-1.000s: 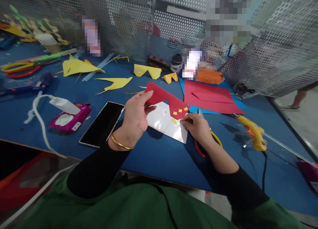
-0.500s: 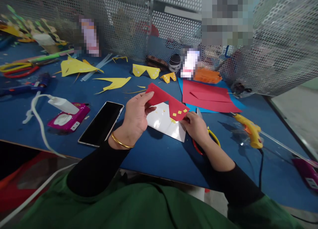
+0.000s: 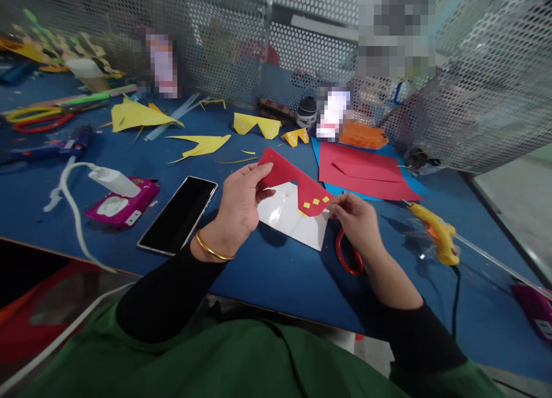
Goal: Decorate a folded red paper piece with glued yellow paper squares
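We see the red paper (image 3: 280, 167) in front of us, about midway between the left and right edges of the surface (image 3: 267, 283), partly covering a white sheet (image 3: 293, 228); whether this sheet lies flat, we cannot tell. Our left hand (image 3: 241, 205) is clamped on the upper left end of the red paper, thumb over it. Our right hand (image 3: 357, 217) has its fingertips pinched together at the opposite end; what exactly they grip, we cannot tell. Three yellow squares (image 3: 316, 201) lie in a row near that end. The red scissors handle (image 3: 338, 253) is just beside the right hand, and the glue gun (image 3: 440, 234) lies towards the surface's right edge. We judge the paper to be very light, rather stiff but easy to crease, and not much slippery. It is better to hold it by its outer ends, lightly, away from the squares and the notch.
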Action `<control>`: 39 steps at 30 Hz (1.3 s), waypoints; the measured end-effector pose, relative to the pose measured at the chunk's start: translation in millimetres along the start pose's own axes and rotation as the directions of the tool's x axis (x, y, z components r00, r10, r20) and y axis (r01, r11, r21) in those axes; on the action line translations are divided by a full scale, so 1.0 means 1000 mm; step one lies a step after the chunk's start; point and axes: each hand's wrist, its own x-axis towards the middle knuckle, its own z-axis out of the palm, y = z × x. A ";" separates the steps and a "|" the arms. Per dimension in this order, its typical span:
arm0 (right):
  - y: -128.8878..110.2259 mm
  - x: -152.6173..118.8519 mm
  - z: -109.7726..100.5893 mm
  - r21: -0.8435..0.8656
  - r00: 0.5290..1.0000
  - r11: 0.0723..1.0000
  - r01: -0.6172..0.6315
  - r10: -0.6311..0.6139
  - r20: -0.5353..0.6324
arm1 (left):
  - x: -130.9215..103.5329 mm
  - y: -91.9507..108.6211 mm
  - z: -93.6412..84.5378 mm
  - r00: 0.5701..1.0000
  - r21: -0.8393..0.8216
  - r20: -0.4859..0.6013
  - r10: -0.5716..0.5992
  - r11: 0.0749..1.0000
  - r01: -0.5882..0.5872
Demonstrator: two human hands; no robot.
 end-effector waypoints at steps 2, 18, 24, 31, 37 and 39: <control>-0.002 0.000 -0.010 0.098 0.997 0.995 0.000 0.008 -0.080 | -0.003 -0.001 0.001 1.000 0.013 0.016 -0.016 1.000 0.016; -0.032 -0.017 -0.029 0.569 0.994 0.822 0.023 0.044 -0.104 | -0.009 -0.009 0.002 0.988 0.099 0.115 -0.107 0.990 0.096; -0.038 -0.021 -0.027 0.694 0.996 0.718 -0.060 0.091 -0.008 | -0.010 -0.009 0.003 0.987 0.113 0.102 -0.126 0.987 0.114; -0.039 -0.022 -0.027 0.718 0.985 0.685 -0.120 0.173 0.000 | -0.010 -0.011 0.002 0.984 0.109 0.118 -0.134 0.987 0.121; -0.039 -0.024 -0.024 0.697 0.970 0.707 -0.120 0.232 -0.068 | -0.010 -0.012 0.001 0.980 0.108 0.135 -0.146 0.985 0.132; -0.040 -0.024 -0.023 0.697 0.969 0.709 -0.111 0.232 -0.081 | -0.010 -0.013 0.002 0.980 0.116 0.136 -0.148 0.984 0.132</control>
